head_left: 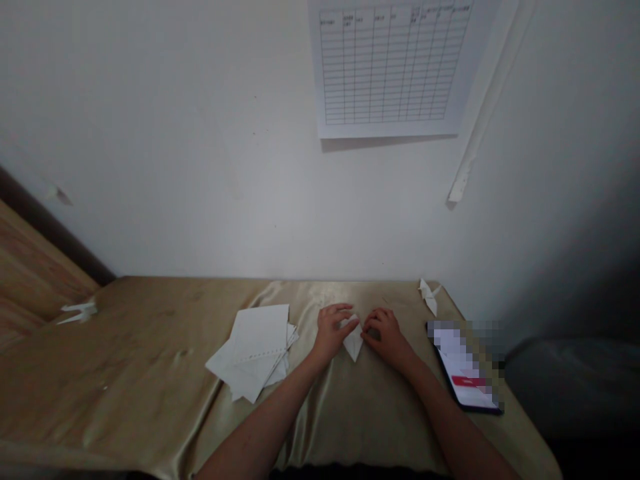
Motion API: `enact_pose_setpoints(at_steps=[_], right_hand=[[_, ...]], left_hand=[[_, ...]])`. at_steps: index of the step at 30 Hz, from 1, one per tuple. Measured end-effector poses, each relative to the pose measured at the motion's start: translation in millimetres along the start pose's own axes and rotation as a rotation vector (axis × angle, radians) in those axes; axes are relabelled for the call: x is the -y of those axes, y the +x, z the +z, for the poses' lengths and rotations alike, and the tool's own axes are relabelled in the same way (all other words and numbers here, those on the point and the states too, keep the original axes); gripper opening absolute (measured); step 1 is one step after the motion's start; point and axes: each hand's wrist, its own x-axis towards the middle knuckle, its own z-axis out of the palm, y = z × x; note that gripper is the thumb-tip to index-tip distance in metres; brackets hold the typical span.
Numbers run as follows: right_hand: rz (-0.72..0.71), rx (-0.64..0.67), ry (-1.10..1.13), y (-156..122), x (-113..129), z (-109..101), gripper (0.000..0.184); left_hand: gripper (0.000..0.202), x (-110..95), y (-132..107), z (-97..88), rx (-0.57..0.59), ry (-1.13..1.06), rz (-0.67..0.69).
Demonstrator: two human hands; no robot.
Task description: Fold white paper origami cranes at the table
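A small piece of white folded paper, diamond-shaped with a point toward me, lies on the gold cloth between my hands. My left hand has its thumb on the paper's upper left part, fingers curved over the far side. On the other side my right hand pinches the paper's right edge between thumb and fingertips. The top of the folded paper is partly hidden by the left fingers. To the left of my left hand is a loose pile of white paper sheets, one with a row of small marks.
A smartphone with a lit screen lies at the table's right side. Behind it sits a folded white paper figure; another paper figure is at the far left. The wall rises behind the cloth-covered table, with a printed chart on it.
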Motion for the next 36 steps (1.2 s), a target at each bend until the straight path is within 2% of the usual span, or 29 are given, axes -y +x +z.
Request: enact_pose_setpoints(at_steps=[8,13,23,30,36], right_hand=[[-0.014,0.023,-0.013,-0.7,0.1,-0.5,0.004],[-0.015,0.023,-0.007,0.3,1.1,-1.6,0.005],[0.017,0.001,0.049,0.8,-4.2,-1.7,0.003],[0.071,-0.08,0.076,2.7,-13.4,-14.8,0.008],[0.135,-0.127,0.019,3.5,-20.0,-17.8,0.012]], left_hand=[[0.007,-3.1,0.3,0.4,-0.072,-0.035,-0.019],[0.003,-4.6,0.9,-1.2,-0.077,-0.075,-0.041],[0.01,-3.5,0.9,-0.9,-0.07,-0.146,-0.063],[0.015,4.7,5.3,-12.3,-0.014,-0.209,-0.081],[0.018,14.0,7.6,-16.9,0.093,-0.075,-0.083]])
